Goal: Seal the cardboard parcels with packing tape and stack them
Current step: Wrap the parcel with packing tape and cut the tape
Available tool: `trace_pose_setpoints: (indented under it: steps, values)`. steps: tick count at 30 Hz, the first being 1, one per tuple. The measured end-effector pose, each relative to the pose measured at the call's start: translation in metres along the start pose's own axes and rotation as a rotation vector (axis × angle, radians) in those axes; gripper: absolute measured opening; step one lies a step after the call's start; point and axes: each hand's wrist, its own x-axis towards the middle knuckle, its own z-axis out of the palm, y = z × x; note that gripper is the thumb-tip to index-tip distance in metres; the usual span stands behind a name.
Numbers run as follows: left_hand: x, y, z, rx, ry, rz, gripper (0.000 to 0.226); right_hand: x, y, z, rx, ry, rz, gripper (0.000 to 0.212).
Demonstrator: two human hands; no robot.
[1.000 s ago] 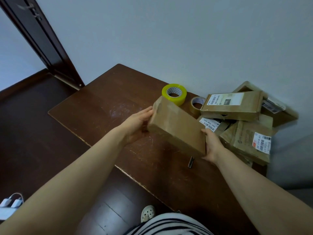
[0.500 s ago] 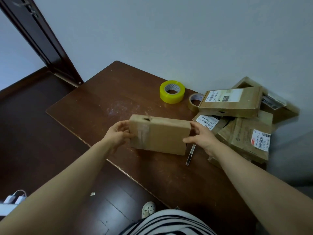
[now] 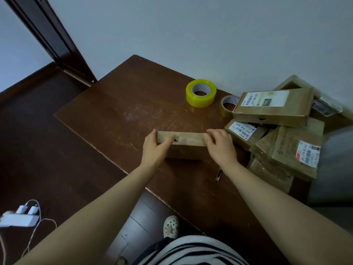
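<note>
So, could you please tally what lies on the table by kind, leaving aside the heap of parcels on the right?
Tape rolls: 2, a yellow tape roll and a brownish tape roll
Parcels: 1, the parcel gripped by the left hand and right hand
Tools: 1, a small dark tool
Total: 4
</note>
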Motion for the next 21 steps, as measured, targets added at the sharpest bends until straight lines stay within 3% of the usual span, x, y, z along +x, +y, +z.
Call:
trace_pose_setpoints:
  steps: [3, 5, 16, 21]
  values:
    - [0.007, 0.002, 0.011, -0.049, 0.053, -0.013, 0.112, -0.005, 0.003, 0.007, -0.106, -0.045, -0.027, 0.038]
    - [0.01, 0.002, 0.017, -0.092, 0.062, -0.049, 0.113, -0.007, 0.003, 0.009, -0.132, -0.041, -0.029, 0.04]
    - [0.017, -0.009, 0.019, -0.378, 0.125, -0.1, 0.05, -0.008, 0.0, 0.008, -0.217, -0.044, -0.032, 0.043]
    - [0.018, -0.01, 0.018, -0.341, 0.125, -0.072, 0.049, -0.009, 0.0, 0.009, -0.237, -0.045, -0.039, 0.042]
